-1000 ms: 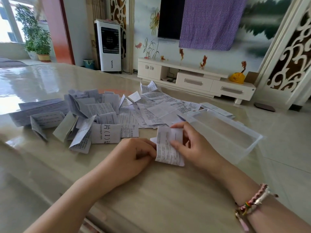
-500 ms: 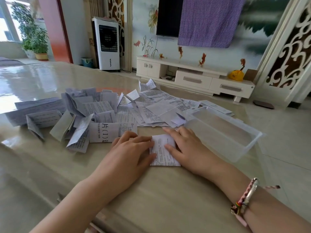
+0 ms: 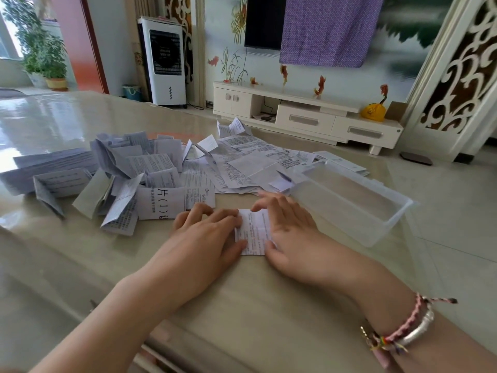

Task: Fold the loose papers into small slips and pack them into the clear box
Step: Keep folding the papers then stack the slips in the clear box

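Note:
A small folded printed paper (image 3: 254, 232) lies flat on the table between my hands. My left hand (image 3: 207, 238) presses its left edge with straight fingers. My right hand (image 3: 290, 232) lies flat on its right half, fingers spread over the top corner. Behind my hands spreads a pile of loose and part-folded printed papers (image 3: 161, 173), with flatter sheets (image 3: 255, 162) toward the back right. The clear box (image 3: 349, 203) stands just right of my right hand and looks empty.
The glossy beige table (image 3: 242, 305) runs left and toward me, its near edge low in the frame. The box sits close to the table's right edge. A white TV cabinet (image 3: 306, 114) and a white air cooler (image 3: 164, 60) stand on the floor beyond.
The paper was held up off the table with both hands; now it lies flat and both hands press it down. My right hand has slid further over it.

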A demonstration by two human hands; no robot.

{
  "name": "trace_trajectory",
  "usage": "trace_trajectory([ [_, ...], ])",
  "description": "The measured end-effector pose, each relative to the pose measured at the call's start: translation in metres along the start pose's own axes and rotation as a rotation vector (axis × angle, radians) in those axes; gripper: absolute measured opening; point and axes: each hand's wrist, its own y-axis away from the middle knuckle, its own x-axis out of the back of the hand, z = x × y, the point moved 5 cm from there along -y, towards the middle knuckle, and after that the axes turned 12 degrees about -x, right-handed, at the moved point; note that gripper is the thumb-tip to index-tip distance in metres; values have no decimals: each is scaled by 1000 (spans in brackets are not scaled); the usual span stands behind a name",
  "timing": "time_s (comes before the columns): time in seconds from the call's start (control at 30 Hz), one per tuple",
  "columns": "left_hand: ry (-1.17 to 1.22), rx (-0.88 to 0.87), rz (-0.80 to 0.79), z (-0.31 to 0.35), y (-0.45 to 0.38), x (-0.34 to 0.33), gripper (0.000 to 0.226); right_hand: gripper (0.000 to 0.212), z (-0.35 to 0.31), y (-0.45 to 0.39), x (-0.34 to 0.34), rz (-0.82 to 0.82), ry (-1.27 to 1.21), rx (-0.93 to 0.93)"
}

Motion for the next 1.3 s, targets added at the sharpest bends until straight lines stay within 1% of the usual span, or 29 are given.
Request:
trace_trajectory([
  [0.13, 39, -16, 34, -1, 0, -2, 81, 49, 6, 2, 2, -38, 5, -12],
  [0.27, 83, -65, 65, -1, -1, -2, 71, 46, 4, 3, 3, -12, -63, 50],
  [0.3, 103, -64, 70, -2, -1, -2, 69, 43, 5, 3, 3, -11, -101, 78],
  [0.37, 127, -54, 62, -6, -2, -4, 70, 29, 8, 2, 4, -21, -206, 122],
  [0.43, 140, -52, 54, -9, -3, -4, 71, 16, 13, 1, 8, -37, -303, 124],
  [0.53, 184, -60, 53, -10, -2, -1, 74, 34, 21, -1, 7, -122, -322, 105],
  [0.57, 215, -58, 46, -10, -1, 1, 75, 37, 22, -1, 7, -134, -311, 107],
  [0.63, 264, -60, 22, -11, 1, 2, 74, 32, 22, -1, 9, -109, -288, 112],
  [0.7, 278, -53, 38, -10, 2, 4, 63, 20, 24, -1, 12, -52, -326, 90],
  [0.77, 330, 2, 128, -9, 0, 7, 41, 8, 26, -2, 16, -13, -442, 44],
  [0.8, 357, 36, 185, -9, -2, 9, 31, 8, 28, -3, 16, -8, -500, 15],
  [0.83, 376, 72, 230, -10, -5, 9, 27, 11, 30, -7, 14, -5, -546, -14],
  [0.9, 439, 171, 262, -14, -12, 7, 29, 20, 33, -16, 8, 2, -617, -88],
  [0.97, 481, 270, 256, -18, -19, 4, 35, 31, 34, -25, 3, 37, -648, -164],
  [1.03, 428, 344, 219, -18, -25, 4, 35, 37, 35, -33, -2, 92, -578, -230],
  [1.17, 285, 401, 170, -16, -31, -1, 29, 42, 28, -38, -8, 189, -289, -299],
  [1.3, 210, 370, 199, -11, -29, -1, 24, 30, 19, -39, -9, 235, -111, -281],
])
